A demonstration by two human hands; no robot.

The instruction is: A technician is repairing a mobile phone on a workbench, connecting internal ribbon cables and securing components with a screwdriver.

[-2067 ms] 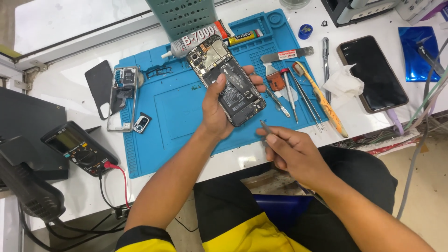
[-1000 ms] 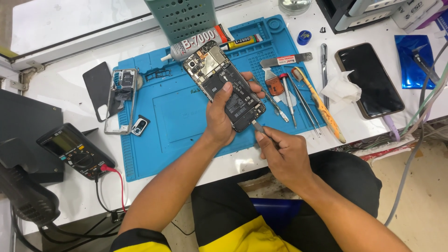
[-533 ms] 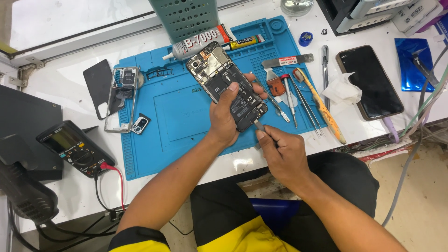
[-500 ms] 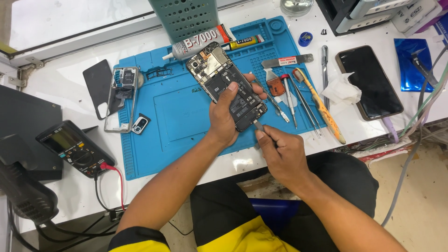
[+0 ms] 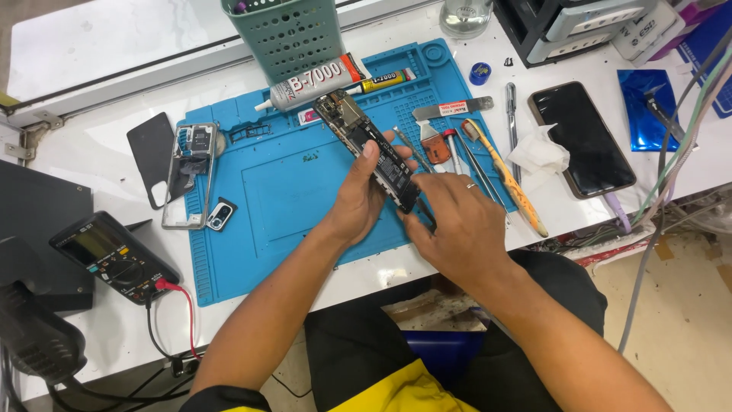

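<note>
Left hand (image 5: 358, 202) grips an opened smartphone (image 5: 370, 146) with its circuit board exposed, holding it tilted above the blue repair mat (image 5: 267, 198) on the tabletop (image 5: 99, 84). Right hand (image 5: 457, 225) is closed around a thin tool, mostly hidden, at the phone's lower end. Tweezers and a brush (image 5: 507, 179) lie just beside, on the mat's right edge.

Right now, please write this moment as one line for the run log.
left hand: holds opened phone above blue mat | right hand: at phone's lower end, thin tool mostly hidden | multimeter: left of mat
</note>
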